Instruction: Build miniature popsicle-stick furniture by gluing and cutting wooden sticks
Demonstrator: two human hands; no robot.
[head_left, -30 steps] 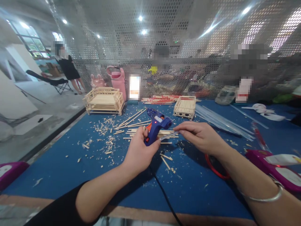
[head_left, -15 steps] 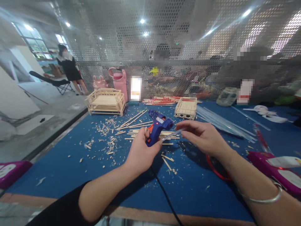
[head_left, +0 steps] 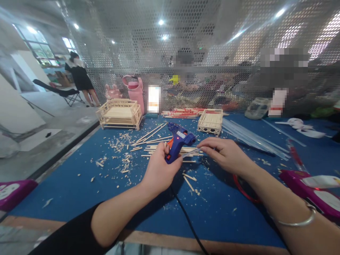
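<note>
My left hand [head_left: 162, 169] is wrapped around the handle of a blue hot glue gun [head_left: 175, 146], whose small red light is lit and whose nozzle end points away to the upper left. A clear glue stick [head_left: 190, 152] runs from beside my left thumb to my right hand [head_left: 225, 152], which pinches its far end between thumb and fingers. The stick is outside the gun's rear opening. Beneath both hands, thin wooden sticks [head_left: 152, 151] lie on the blue tabletop [head_left: 87, 202].
A wooden stick model [head_left: 119, 115] stands back left, and a smaller one [head_left: 210, 122] back centre. Clear glue sticks [head_left: 252, 138] lie to the right, near a red ring [head_left: 245, 193] and a purple device [head_left: 305, 187]. A black cord [head_left: 186, 217] crosses the front edge.
My right hand has moved slightly left and down along the glue stick, closer to the glue gun. My left hand and the gun are almost still.
</note>
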